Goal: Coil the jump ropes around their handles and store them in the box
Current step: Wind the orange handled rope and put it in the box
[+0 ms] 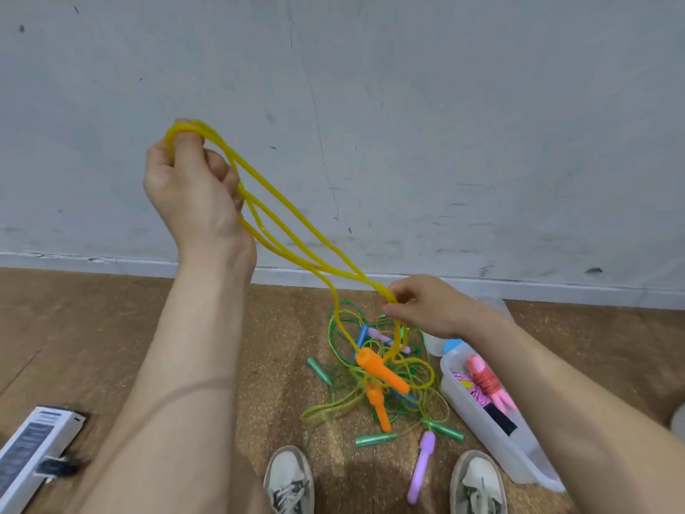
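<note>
Looping yellow plastic jump rope [315, 263]: raised left hand [192, 183] grips far bend, right hand [426, 306] pinches near bend, orange handles [383, 372] dangling. Pink coiled rope [485, 383] already in translucent plastic box [478, 428], right; green-and-purple floor tangle [348, 317] uncoiled.

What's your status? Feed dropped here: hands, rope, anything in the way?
Left hand grips yellow rope loops high; right hand pinches the strands lower. Orange handles down by tangled green ropes, snag likely. Box at right, one pink rope coiled inside.
</note>
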The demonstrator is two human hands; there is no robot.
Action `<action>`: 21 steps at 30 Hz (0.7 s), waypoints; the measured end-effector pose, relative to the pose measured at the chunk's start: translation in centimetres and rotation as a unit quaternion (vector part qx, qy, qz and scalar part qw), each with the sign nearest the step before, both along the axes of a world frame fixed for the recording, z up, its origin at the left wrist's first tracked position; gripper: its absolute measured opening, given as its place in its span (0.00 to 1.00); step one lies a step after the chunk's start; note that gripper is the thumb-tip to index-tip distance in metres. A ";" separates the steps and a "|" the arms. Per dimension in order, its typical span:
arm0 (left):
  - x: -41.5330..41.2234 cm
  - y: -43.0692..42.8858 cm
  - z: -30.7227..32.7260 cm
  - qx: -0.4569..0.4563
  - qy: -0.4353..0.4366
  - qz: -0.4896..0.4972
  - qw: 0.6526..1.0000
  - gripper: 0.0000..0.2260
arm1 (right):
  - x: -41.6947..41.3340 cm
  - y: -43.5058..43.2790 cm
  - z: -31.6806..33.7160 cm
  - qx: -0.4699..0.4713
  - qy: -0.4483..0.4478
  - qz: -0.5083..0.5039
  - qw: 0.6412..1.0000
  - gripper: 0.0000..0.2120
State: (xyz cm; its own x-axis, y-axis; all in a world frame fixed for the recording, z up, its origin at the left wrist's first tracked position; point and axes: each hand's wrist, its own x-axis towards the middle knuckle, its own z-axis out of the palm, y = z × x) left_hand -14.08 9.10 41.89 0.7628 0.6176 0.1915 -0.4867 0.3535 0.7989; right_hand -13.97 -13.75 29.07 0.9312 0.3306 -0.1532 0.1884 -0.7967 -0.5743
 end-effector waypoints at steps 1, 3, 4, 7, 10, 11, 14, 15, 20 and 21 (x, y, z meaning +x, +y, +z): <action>0.0 0.2 0.0 0.038 0.012 0.006 0.999 0.11 | 0.0 0.0 0.4 -0.026 -0.039 -0.011 0.999 0.10; 0.3 0.4 -0.3 0.193 0.082 0.003 0.978 0.08 | -0.3 0.0 2.5 0.004 -0.143 -0.070 0.987 0.13; 0.3 0.3 -0.6 0.299 0.142 -0.011 0.944 0.07 | -0.4 0.2 4.2 0.085 -0.189 -0.120 0.971 0.15; -0.1 -0.1 -2.3 0.555 0.308 -0.108 0.765 0.05 | -0.5 0.0 8.2 0.424 -0.170 -0.248 0.854 0.15; -0.8 -1.3 -3.7 0.605 0.296 -0.289 0.680 0.05 | -1.2 -0.1 9.0 0.587 -0.039 -0.250 0.770 0.15; -1.1 -1.7 -3.8 0.582 0.267 -0.363 0.677 0.07 | -1.4 -0.1 9.1 0.618 -0.008 -0.237 0.750 0.14; -1.8 -2.8 -4.1 0.456 0.183 -0.541 0.683 0.21 | -1.7 0.2 9.7 0.689 0.039 -0.183 0.700 0.14; -2.1 -3.4 -4.2 0.422 0.168 -0.569 0.685 0.22 | -1.8 0.4 9.9 0.704 0.055 -0.167 0.688 0.14; -2.1 -5.4 -4.5 0.480 0.148 -0.480 0.720 0.06 | -1.9 0.1 9.3 0.668 0.099 -0.204 0.709 0.15; -1.8 -5.3 -4.5 0.491 0.149 -0.452 0.730 0.07 | -1.9 -0.3 9.1 0.644 0.098 -0.224 0.725 0.15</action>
